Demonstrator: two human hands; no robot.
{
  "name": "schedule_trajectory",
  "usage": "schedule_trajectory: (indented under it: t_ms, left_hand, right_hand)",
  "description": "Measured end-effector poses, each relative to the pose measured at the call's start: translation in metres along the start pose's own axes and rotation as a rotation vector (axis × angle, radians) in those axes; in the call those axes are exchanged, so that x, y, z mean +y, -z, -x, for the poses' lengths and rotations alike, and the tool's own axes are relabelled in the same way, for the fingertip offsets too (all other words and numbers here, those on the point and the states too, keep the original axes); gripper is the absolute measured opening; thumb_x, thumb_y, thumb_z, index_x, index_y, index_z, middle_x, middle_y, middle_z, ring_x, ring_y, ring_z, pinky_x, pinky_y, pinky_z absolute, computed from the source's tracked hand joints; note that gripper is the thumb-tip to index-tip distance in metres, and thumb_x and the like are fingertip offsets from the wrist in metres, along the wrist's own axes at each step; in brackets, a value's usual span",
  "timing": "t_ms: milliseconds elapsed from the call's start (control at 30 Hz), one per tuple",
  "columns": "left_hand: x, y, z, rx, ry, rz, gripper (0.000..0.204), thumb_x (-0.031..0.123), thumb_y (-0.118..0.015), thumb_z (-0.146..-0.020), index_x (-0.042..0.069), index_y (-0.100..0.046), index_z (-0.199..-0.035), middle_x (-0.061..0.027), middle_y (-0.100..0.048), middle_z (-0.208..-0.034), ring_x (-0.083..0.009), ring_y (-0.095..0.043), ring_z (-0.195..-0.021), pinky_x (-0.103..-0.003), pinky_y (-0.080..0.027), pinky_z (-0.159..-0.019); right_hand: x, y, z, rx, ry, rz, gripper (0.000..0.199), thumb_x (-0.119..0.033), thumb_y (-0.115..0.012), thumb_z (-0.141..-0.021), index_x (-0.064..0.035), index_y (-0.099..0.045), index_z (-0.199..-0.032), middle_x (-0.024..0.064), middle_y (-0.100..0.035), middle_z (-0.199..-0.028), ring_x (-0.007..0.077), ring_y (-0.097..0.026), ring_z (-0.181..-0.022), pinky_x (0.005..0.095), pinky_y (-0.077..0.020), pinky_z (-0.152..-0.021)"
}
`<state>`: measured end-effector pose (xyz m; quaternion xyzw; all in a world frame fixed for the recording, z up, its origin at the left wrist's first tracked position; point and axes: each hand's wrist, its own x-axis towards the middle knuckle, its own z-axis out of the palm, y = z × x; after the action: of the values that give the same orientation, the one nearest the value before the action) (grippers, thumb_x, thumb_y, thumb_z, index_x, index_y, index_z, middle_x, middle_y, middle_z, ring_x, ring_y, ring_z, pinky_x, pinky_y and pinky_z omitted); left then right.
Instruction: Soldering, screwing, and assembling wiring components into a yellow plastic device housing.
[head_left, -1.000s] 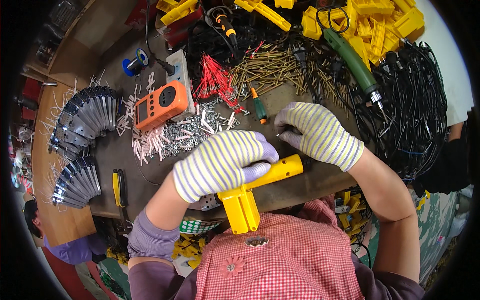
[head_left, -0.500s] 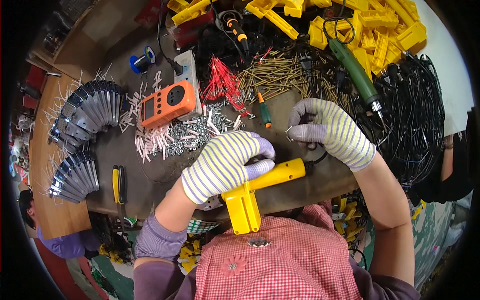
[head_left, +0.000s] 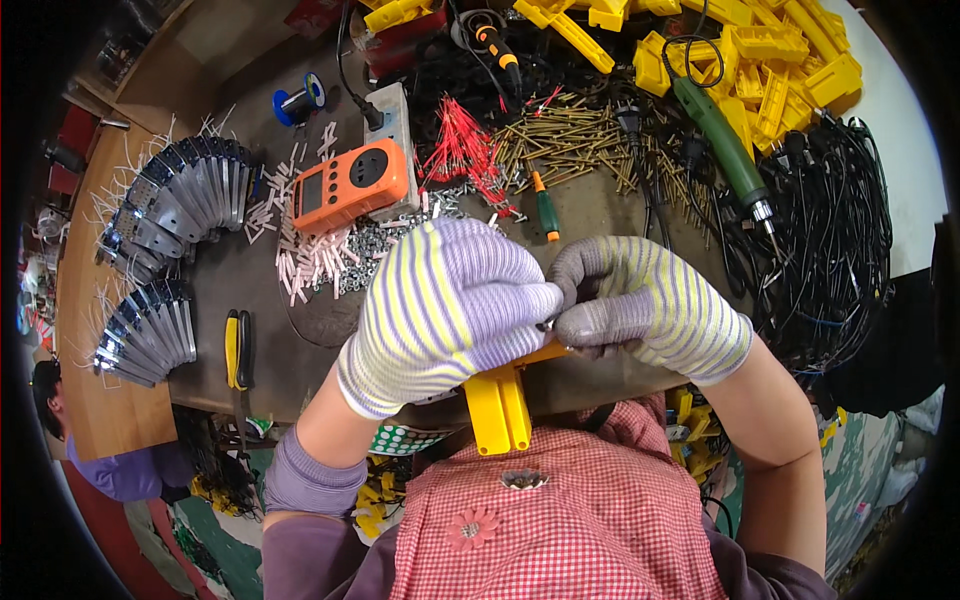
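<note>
Partly hidden, the bright yellow housing [head_left: 497, 412] looks glossy and ridged

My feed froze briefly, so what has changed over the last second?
The right hand has moved left and toward the body, bringing its fingertips right up to those of the left hand, over the yellow part, which is now more covered. Any new grip or release is hidden. The pliers, screwdriver and orange meter lie as before.
</note>
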<state>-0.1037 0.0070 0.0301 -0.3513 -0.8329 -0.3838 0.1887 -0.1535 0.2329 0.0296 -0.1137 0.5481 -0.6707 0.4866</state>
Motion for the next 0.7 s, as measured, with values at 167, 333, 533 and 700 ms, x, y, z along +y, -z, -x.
schedule_trajectory:
  t_ms: [167, 333, 533, 700]
  left_hand:
    - [0.015, 0.007, 0.014, -0.047, -0.106, -0.097, 0.024, 0.016, -0.084, -0.065, 0.007, -0.077, -0.086, -0.0053, -0.070, -0.081, -0.0233, -0.066, -0.072, -0.036, -0.050, -0.065]
    - [-0.014, 0.021, 0.049, -0.114, 0.237, -0.081, 0.016, 0.009, -0.081, -0.073, 0.007, -0.077, -0.089, -0.0069, -0.073, -0.084, -0.0243, -0.069, -0.080, -0.036, -0.054, -0.074]
    - [-0.026, 0.010, 0.058, -0.217, 0.282, 0.002, 0.017, 0.010, -0.077, -0.080, 0.008, -0.077, -0.097, -0.0084, -0.071, -0.091, -0.0258, -0.069, -0.086, -0.037, -0.054, -0.079]
    - [-0.028, 0.015, 0.062, -0.305, 0.368, 0.100, 0.019, 0.009, -0.072, -0.083, 0.007, -0.075, -0.101, -0.0097, -0.070, -0.098, -0.0276, -0.067, -0.090, -0.039, -0.054, -0.081]
  right_hand:
    - [0.014, -0.016, 0.004, -0.041, -0.016, -0.122, 0.021, -0.014, -0.077, -0.087, -0.0028, -0.066, -0.101, -0.0006, -0.063, -0.080, 0.0055, -0.058, -0.074, 0.0210, -0.0472, -0.061]
    - [0.031, -0.034, 0.050, -0.190, -0.037, 0.504, 0.041, -0.019, -0.075, -0.086, -0.0047, -0.061, -0.122, 0.0033, -0.066, -0.078, 0.0157, -0.065, -0.076, 0.0264, -0.0528, -0.077]
    - [0.041, -0.041, 0.068, -0.379, 0.393, 1.185, 0.031, -0.020, -0.054, -0.092, -0.0075, -0.063, -0.120, 0.0076, -0.065, -0.084, 0.0258, -0.067, -0.079, 0.0348, -0.0548, -0.080]
    - [0.040, -0.034, 0.057, -0.372, 0.426, 1.099, 0.023, -0.019, -0.050, -0.092, -0.0071, -0.067, -0.102, 0.0081, -0.065, -0.093, 0.0282, -0.067, -0.084, 0.0387, -0.0537, -0.080]
